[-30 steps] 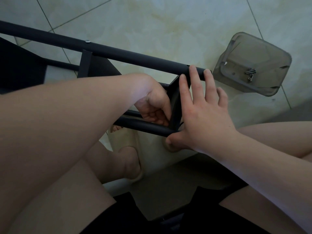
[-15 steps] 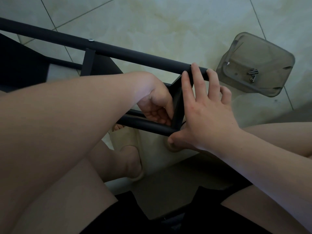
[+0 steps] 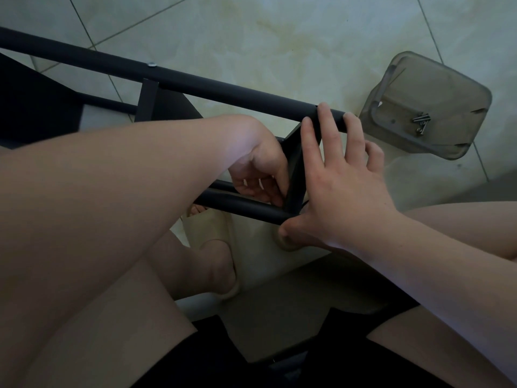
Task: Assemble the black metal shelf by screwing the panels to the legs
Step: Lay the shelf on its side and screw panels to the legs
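Shelf frame on its side on the tiled floor [image 3: 279, 37], seen from the seated person's head.

Nearest, the near leg [image 3: 243, 209] runs from centre toward 4 o'clock. The right hand [image 3: 344, 189] spans the joint: its thumb hooks under this leg's end, and its straight, spread fingers [image 3: 326, 121] press the panel [image 3: 296, 166] and the far leg [image 3: 223, 89]. It grips nothing.

The left hand [image 3: 260, 175], at centre, reaches in between the legs. Its fingers [image 3: 268, 193] curl against the panel's inner face; whether they pinch a screw or nut cannot be told.

Judged step: seating a fastener at this corner. It goes best if the right hand keeps panel and legs square, so the holes line up. The thread should start by fingertip and be tightened only once it runs freely.

One screw head [image 3: 152, 64] shows on the far leg at 11 o'clock. At 2 o'clock, well apart, a smoky plastic tub [image 3: 397, 71] holds spare screws [image 3: 421, 123].

No brand, label or writing is legible.
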